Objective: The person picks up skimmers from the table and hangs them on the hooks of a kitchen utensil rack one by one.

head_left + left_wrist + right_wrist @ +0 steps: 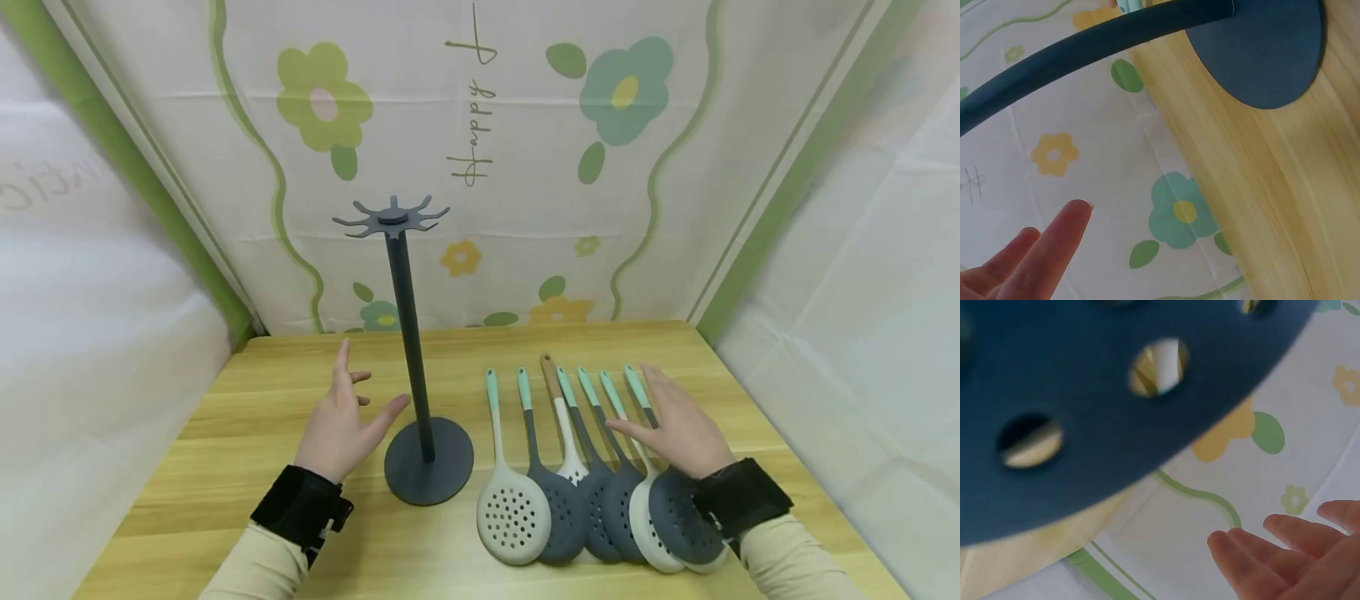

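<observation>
A dark utensil stand [408, 333] rises upright from its round base [450, 479], with bare hooks fanned out at its top. My left hand [341, 437] hovers just left of the pole, fingers extended and thumb pointing toward it, holding nothing. In the left wrist view, the pole [1116, 34] passes above my fingers [1054, 250]. Several skimmers lie in an overlapping row: a pale one [513, 517] at the left, a wooden-handled white one [562, 417], and a dark one [678, 517] at the right. Over that right end, my right hand [682, 429] spreads its fingers, partly hiding handles.
The wooden tabletop [202, 500] carries the stand and skimmers, their mint handles mostly pointing toward its back edge. A white flower-printed cloth [510, 275] hangs behind it, and white side cloths [847, 375] enclose both sides.
</observation>
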A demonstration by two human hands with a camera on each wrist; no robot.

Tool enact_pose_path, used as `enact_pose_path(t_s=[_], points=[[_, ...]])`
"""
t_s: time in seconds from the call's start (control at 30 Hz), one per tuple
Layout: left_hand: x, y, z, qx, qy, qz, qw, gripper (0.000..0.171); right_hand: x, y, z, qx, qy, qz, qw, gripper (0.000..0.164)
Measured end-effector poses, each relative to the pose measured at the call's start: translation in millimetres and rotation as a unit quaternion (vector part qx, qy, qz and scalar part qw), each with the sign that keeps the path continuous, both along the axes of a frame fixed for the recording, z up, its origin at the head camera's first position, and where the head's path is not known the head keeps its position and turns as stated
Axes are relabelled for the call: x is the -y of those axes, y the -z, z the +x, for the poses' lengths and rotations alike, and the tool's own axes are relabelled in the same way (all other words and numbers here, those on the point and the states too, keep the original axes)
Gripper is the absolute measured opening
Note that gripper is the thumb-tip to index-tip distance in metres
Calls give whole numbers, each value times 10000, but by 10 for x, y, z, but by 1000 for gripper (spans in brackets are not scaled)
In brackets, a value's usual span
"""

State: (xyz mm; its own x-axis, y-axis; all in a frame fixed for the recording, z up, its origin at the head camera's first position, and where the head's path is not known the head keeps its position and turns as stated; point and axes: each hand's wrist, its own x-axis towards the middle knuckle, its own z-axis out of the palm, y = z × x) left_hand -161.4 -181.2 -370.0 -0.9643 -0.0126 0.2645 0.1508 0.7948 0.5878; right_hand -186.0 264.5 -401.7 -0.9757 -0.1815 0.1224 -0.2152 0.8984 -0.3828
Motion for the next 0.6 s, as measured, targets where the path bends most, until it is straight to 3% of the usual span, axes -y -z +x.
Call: enact_pose_path(t_s=[0.33,0.6], points=[[-133,-10,-36,149,124,151,9997,109,-69,35,3,371,302,-36,9988,115],[-221,-26,-68,-68,322,56,9994,101,-117,24,27,638,428,139,9969,117]])
